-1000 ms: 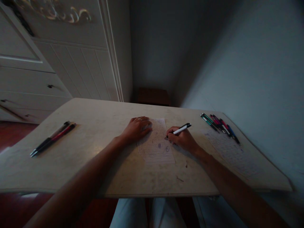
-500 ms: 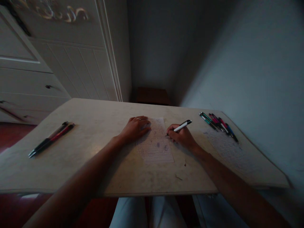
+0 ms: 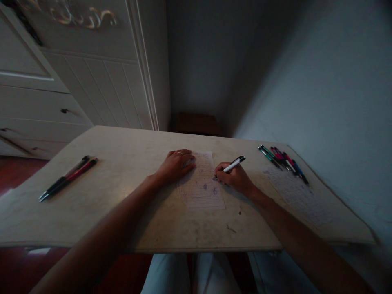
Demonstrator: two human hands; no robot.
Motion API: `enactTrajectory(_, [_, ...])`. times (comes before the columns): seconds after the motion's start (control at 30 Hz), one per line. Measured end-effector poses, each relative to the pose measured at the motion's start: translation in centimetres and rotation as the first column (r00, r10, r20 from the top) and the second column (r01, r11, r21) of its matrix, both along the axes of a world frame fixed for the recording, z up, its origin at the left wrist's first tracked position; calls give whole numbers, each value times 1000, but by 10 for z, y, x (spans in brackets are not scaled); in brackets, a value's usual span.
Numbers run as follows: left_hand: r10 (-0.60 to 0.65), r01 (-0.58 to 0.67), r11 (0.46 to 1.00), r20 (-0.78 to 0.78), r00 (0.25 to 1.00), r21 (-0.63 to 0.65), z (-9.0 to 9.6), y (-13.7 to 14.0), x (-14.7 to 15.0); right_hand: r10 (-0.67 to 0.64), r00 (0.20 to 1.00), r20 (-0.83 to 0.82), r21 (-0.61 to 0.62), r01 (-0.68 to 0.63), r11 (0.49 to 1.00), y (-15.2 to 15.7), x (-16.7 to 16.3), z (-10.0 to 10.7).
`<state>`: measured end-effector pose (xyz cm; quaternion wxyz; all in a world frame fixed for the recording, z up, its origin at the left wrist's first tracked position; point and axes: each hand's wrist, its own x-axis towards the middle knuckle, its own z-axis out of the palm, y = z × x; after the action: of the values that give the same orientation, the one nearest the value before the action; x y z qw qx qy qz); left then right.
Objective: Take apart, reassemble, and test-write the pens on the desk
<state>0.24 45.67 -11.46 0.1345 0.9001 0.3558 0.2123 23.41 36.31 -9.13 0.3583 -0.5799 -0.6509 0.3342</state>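
A sheet of paper (image 3: 202, 192) covered in handwriting lies in front of me on the pale table (image 3: 122, 147). Flat on its upper left edge rests my left hand (image 3: 177, 165), fingers stretched out, with a ring on one of them. My right hand (image 3: 232, 176) is closed around a white pen (image 3: 232, 165) with a black end. The pen leans up to the right, and its tip is at the paper's right edge. Whether the tip touches the sheet is too small to tell.
Two pens (image 3: 69, 177) lie side by side on the left. At the right, several coloured pens (image 3: 284, 161) lie above a second written sheet (image 3: 297, 196). A small scrap (image 3: 231, 228) sits near the front edge. A white cabinet (image 3: 101, 90) and a wall (image 3: 321, 102) flank the table.
The pen and my right hand have shifted very slightly at the paper's right edge. The whole view has moved a little; my left hand stays in place on the sheet.
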Motion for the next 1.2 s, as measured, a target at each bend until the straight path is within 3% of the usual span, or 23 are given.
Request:
enactTrajectory(0.3, [-4, 4, 1000, -7, 1000, 21, -1, 1, 0, -47, 999, -5, 9, 47, 999, 1, 1, -1])
enactTrajectory(0.7, [13, -12, 1000, -27, 1000, 28, -1, 0, 0, -10, 1000, -15, -46, 10, 999, -1, 0, 0])
enactTrajectory(1.2, [3, -2, 999, -20, 1000, 44, -4, 3, 0, -3, 1000, 16, 6, 3, 1000, -3, 1, 2])
